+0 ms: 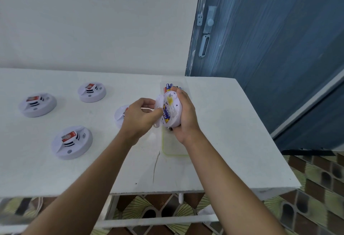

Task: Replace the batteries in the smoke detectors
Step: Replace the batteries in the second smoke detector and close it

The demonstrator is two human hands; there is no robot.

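Observation:
My right hand point(186, 113) grips a white round smoke detector point(172, 111) held above the table with its back turned toward me. Blue and yellow batteries point(166, 116) show in its open compartment. My left hand point(139, 116) pinches the white back cover point(158, 110) at the detector's left edge. Three more white detectors with red labels lie on the white table point(232, 141): one at far left point(37, 104), one at the back point(91, 92), one nearer me point(72, 142). Another detector point(119, 115) sits partly hidden behind my left hand.
A clear plastic tray point(173, 147) lies on the table under my hands, with spare batteries point(168, 86) at its far end. A blue door point(270, 48) stands at the right. A crack point(155, 166) runs in the tabletop near its front edge.

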